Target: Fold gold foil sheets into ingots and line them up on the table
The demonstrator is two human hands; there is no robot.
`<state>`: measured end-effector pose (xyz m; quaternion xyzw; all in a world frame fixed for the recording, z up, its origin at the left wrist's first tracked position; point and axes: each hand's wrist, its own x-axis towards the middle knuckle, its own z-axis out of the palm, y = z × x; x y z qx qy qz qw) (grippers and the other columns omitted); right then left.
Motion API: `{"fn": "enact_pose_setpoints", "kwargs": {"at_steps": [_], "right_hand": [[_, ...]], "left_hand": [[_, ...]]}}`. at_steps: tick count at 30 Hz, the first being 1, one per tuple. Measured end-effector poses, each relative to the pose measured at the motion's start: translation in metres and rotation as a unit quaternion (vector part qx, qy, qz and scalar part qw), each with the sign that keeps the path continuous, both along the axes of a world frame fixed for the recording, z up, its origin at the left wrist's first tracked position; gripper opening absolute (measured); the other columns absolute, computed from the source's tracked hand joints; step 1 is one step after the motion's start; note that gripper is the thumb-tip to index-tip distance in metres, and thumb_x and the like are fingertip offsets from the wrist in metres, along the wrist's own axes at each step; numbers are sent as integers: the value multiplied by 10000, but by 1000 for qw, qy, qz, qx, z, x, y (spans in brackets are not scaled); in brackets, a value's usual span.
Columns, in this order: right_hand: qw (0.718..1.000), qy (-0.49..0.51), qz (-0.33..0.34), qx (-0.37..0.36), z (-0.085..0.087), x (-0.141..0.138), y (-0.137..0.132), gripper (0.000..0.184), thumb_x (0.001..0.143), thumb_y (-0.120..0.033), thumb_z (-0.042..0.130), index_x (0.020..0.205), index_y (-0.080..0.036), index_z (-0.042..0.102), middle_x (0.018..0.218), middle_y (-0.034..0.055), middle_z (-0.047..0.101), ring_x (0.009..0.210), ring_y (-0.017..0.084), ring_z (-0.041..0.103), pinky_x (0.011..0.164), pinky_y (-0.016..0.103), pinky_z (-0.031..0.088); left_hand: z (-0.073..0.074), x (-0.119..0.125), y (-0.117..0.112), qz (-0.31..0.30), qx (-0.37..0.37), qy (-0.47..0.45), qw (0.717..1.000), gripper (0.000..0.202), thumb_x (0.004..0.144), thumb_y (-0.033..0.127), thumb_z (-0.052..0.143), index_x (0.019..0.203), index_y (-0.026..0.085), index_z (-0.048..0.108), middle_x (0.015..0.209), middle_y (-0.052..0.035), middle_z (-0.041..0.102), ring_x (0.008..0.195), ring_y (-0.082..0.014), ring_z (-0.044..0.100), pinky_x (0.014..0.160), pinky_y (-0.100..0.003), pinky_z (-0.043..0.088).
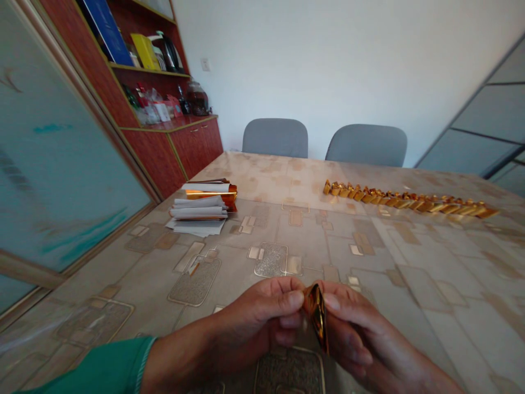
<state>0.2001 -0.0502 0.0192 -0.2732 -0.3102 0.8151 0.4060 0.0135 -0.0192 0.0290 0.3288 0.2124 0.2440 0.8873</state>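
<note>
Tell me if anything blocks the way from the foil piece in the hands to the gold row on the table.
Nothing visible. Only patterned table covering lies between the gold foil piece pinched by the left hand and right hand and the row of gold pieces.

a folded gold foil piece (317,317), narrow, glossy, creased — tilted, pinched between the left hand (258,317) and right hand (348,328)

Our left hand (258,314) and right hand (355,334) pinch inward, thumbs (292,300) on top, fingers (348,350) curled beneath. Behind the fingers, both forearms (180,355) angle back toward the lower corners, the left one entering a green sleeve (102,366).
</note>
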Motion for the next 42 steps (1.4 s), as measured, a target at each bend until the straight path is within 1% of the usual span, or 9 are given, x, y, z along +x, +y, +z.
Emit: {"fn": "enact_pose_setpoints", "kwargs": {"at_steps": [5, 10, 15, 20, 23, 27, 31, 34, 42], "right_hand": [[1000, -5, -1, 12, -3, -2, 1, 373, 926, -413, 666, 636, -195, 577, 367, -116, 342, 326, 50, 193, 342, 165, 233], [1000, -10, 3, 12, -2, -4, 0, 538, 924, -440, 666, 484, -204, 465, 362, -104, 308, 333, 46, 204, 343, 164, 225], [1000, -3, 12, 0, -4, -4, 0, 508, 906, -448, 686, 511, -204, 481, 366, -110, 302, 342, 46, 184, 345, 165, 225], [999, 38, 24, -18, -7, -2, 2, 417, 922, -375, 690, 588, -198, 513, 395, -122, 315, 334, 37, 177, 337, 153, 217], [999, 45, 14, -23, -8, 0, 3, 424, 924, -347, 692, 583, -194, 489, 427, -120, 319, 343, 31, 177, 337, 145, 227], [999, 36, 14, -34, -9, 0, 4, 419, 921, -351, 694, 596, -194, 482, 441, -118, 333, 349, 30, 185, 338, 141, 241], [999, 41, 14, -33, -8, -2, 5, 434, 910, -362, 708, 584, -193, 476, 447, -120, 325, 349, 26, 170, 336, 140, 223], [998, 44, 14, -31, -9, -3, 5, 451, 920, -369, 693, 574, -195, 461, 444, -120, 316, 349, 29, 161, 334, 147, 208], [998, 39, 33, -26, -19, -1, 5, 441, 947, -359, 649, 581, -194, 467, 440, -110, 340, 356, 40, 195, 358, 173, 218]], "left_hand": [[-2, 1, 0, 23, -14, 3, 1000, 354, 801, 406, 775, 770, 176, 507, 600, 89, 265, 536, -85, 132, 495, -233, 108], [1, 1, -4, 44, -26, 10, 999, 353, 790, 400, 769, 712, 186, 499, 577, 93, 247, 520, -78, 121, 480, -239, 90], [3, 0, -5, 47, -54, 12, 997, 331, 787, 403, 790, 758, 174, 553, 551, 109, 242, 485, -58, 111, 432, -213, 82], [-2, 0, -5, 56, -122, -47, 990, 246, 776, 224, 811, 899, 191, 602, 557, 116, 317, 449, -34, 114, 394, -143, 88], [-4, 2, -4, 65, -145, -71, 985, 235, 752, 166, 811, 892, 185, 622, 564, 114, 342, 442, -27, 94, 391, -129, 103], [-7, 5, -3, 69, -128, -68, 987, 185, 734, 201, 804, 792, 163, 633, 554, 90, 359, 460, -44, 188, 426, -149, 183], [-10, 6, -5, 90, -98, -56, 990, 179, 746, 216, 789, 847, 164, 650, 592, 64, 430, 532, -63, 347, 513, -163, 300], [-9, 7, -8, 120, -59, -22, 991, 258, 711, 238, 833, 841, 159, 625, 679, 34, 520, 581, -66, 434, 528, -176, 325], [-5, 7, -6, 127, -26, 39, 991, 319, 667, 262, 853, 803, 146, 589, 682, 25, 545, 558, -61, 448, 494, -184, 303]]}}
